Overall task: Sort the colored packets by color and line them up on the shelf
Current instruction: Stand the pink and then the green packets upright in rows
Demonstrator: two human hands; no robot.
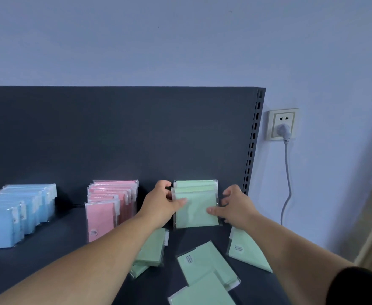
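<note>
Flanking held green stack [195, 213]: pink row [105, 208] left, loose green pkts [205, 260] nearer

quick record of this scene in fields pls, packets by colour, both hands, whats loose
blue packets: upright row, left part of shelf
pink packets: upright row, middle
green stack: upright near back panel, right of pink
left hand: grips green stack's left edge
right hand: grips its right edge
loose green packets: several lying flat on shelf, in front of stack
sorting: blue and pink lined up, green unfinished
</note>
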